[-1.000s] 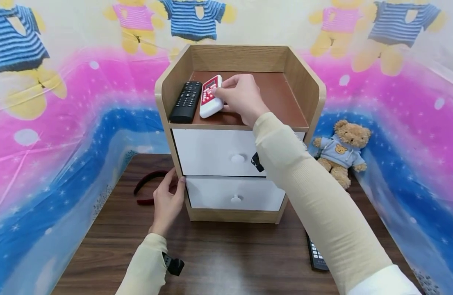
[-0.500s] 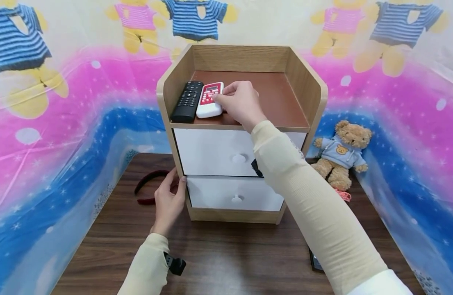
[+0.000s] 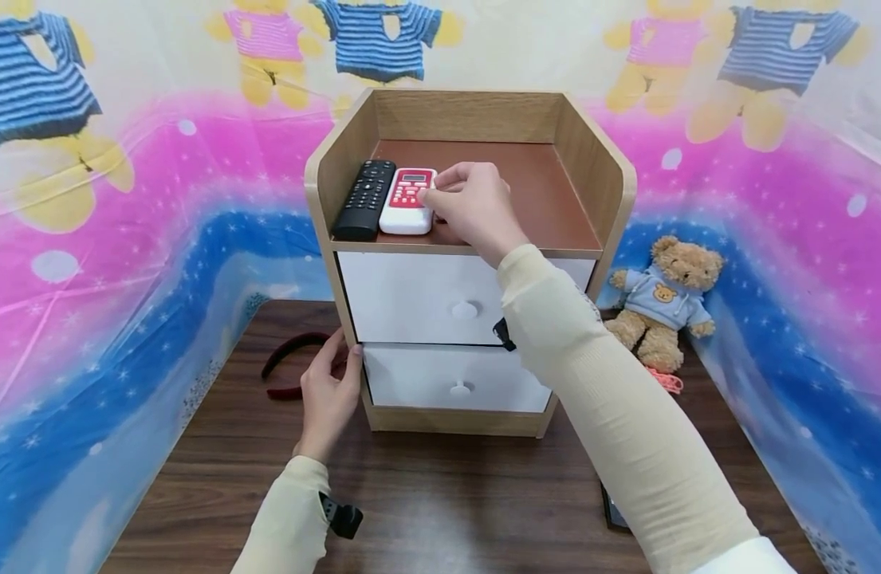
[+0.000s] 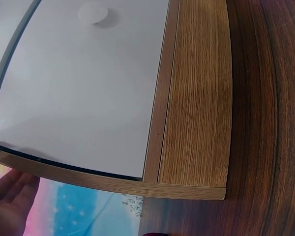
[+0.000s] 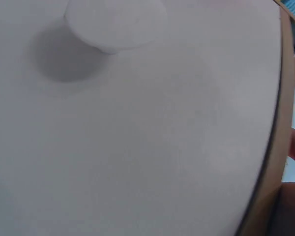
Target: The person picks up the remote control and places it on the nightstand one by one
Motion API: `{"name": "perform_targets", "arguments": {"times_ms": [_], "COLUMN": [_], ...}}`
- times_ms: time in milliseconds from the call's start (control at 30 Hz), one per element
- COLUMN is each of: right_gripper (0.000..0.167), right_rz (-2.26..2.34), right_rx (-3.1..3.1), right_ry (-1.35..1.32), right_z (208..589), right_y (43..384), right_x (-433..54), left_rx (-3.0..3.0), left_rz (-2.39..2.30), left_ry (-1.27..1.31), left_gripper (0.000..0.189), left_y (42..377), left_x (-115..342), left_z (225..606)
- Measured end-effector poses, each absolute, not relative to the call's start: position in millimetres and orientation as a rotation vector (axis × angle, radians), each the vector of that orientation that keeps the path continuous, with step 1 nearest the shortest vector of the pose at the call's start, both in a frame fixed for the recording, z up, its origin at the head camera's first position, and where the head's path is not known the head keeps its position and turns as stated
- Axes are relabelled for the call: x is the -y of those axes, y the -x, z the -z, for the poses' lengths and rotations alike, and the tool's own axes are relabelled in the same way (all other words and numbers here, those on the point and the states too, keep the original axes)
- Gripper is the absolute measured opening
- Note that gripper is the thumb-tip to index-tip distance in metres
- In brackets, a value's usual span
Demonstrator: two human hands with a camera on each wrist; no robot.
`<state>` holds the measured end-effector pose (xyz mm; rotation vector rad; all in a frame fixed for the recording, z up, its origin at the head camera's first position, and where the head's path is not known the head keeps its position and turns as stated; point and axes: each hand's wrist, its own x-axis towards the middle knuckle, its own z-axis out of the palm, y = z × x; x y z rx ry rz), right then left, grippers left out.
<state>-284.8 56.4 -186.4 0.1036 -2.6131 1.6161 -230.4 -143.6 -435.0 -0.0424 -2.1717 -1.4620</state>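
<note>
One white-and-red remote [image 3: 409,203] lies flat or very nearly so, keypad up, near the front edge of the brown shelf [image 3: 548,199] on top of the cabinet [image 3: 456,421]. To its left sits a black remote [image 3: 366,199], just beside it; whether the two casings touch cannot be told.

Your right hand [image 3: 476,209] pinches the white-and-red remote at its right edge, thumb over the face, fingers bent at the side. Your right wrist view shows mostly a drawer front [image 5: 162,147] and does not confirm this contact. Your left hand [image 3: 328,399] grips the cabinet's left side, thumb at the front edge, fingers along the outer wall.

Handling assessment: the remote appears to be a light, rigid plastic shell, likely a little slippery on its smooth white rim. It should not flex in your grip. Its display window is judged the most fragile part, and the keys may depress under a careless thumb. Best hold: both long edges, near mid-length, though the black remote leaves you little finger room on the left. Failing that, keep to the right edge, with your thumb clear of the keys.
</note>
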Motion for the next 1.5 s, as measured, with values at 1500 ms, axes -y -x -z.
{"name": "perform_targets", "arguments": {"times_ms": [1500], "right_gripper": [0.055], "right_rz": [-1.15], "right_rx": [2.9], "right_ry": [0.577], "right_z": [519], "right_y": [173], "right_x": [-345], "left_rx": [2.191], "left_rz": [1.442], "left_ry": [0.053], "left_gripper": [0.044], "left_y": [233], "left_x": [146], "left_z": [439]}}
